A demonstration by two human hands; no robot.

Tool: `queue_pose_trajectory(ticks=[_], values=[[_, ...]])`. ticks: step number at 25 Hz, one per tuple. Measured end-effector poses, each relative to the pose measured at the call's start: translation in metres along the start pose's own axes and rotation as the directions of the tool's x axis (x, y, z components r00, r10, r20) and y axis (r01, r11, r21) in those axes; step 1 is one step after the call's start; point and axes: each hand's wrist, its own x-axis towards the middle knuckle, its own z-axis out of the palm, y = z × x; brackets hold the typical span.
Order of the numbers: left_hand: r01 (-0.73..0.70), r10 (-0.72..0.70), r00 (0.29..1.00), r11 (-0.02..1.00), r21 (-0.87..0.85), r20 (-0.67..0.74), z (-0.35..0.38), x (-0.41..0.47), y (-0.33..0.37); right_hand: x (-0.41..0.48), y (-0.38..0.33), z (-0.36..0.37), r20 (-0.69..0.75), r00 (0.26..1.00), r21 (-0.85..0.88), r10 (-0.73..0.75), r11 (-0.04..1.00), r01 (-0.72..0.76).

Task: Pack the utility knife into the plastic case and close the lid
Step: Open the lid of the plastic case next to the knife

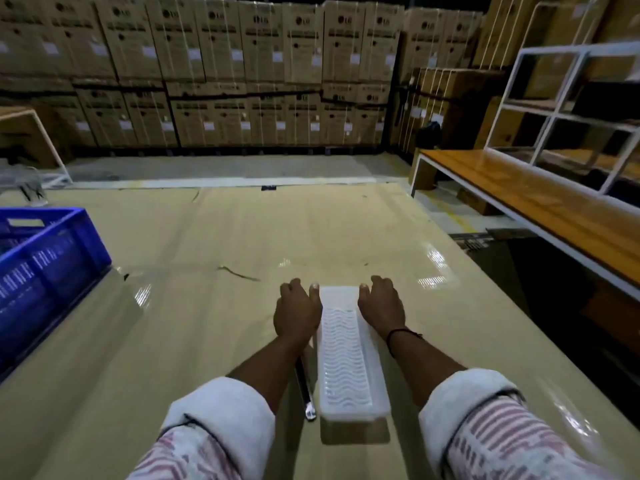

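A long white translucent plastic case [346, 355] with a wavy ribbed lid lies lengthwise on the table [214, 237] in front of me, lid down. My left hand [297, 313] grips its far left side, thumb on the top corner. My right hand [381, 308] grips the far right side the same way. The utility knife [305, 389], dark with a silver end, lies on the table just left of the case, partly hidden under my left forearm.
A blue plastic crate [45, 271] stands at the table's left edge. A wooden bench with a white frame [519, 188] and a white rack [571, 109] are to the right. Stacked cardboard boxes [225, 74] line the back wall.
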Motion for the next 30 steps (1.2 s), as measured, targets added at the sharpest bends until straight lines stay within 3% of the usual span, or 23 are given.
queue_pose_trajectory(ticks=[4,9,13,18,25,30], values=[[0.096,-0.087,0.976,0.995,-0.033,0.199,0.021,0.008,-0.004,0.002,0.007,0.015,0.086,0.984,0.169,0.157,0.971,-0.170],[0.085,-0.056,0.958,0.992,-0.091,0.283,0.038,0.029,-0.007,0.019,0.004,0.026,0.096,0.970,0.301,0.224,0.922,-0.243],[0.086,-0.045,0.963,0.985,-0.146,0.265,0.048,0.035,-0.006,0.026,-0.006,0.030,0.094,0.962,0.308,0.256,0.912,-0.272],[0.049,-0.014,0.983,0.981,-0.189,0.182,0.054,0.032,-0.009,0.025,-0.002,0.041,0.035,0.982,0.194,0.187,0.962,-0.190],[-0.002,0.028,0.993,0.976,-0.218,0.116,0.053,0.028,-0.008,0.021,-0.004,0.037,-0.018,0.986,0.171,0.164,0.973,-0.158],[0.068,-0.029,0.989,0.960,-0.271,0.146,0.041,0.022,-0.007,0.010,-0.008,0.024,0.013,0.987,0.166,0.163,0.973,-0.163]])
